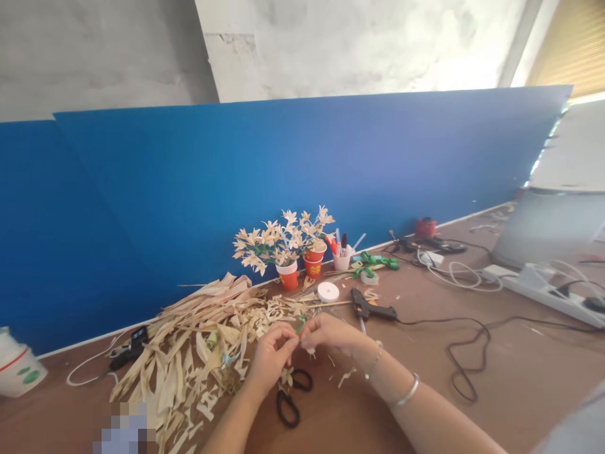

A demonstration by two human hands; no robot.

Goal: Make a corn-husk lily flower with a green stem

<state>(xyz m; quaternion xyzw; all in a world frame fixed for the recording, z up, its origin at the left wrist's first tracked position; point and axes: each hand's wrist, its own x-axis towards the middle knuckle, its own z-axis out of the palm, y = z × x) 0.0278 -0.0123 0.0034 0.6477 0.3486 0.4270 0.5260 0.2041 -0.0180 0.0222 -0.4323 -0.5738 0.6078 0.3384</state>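
Green strip (301, 322) pinched at the meeting fingertips of the left hand (275, 350) and right hand (328, 332), over the bench (416, 366), scissors (279, 408) just below. Pale husk strips (177, 353) crowd my left side; I read wider room rightward, between right forearm and black cord (488, 340).

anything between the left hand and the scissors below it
Yes: just below the left hand, a pale flower overlaps the black-handled scissors in this view; whether it rests on them is unclear.
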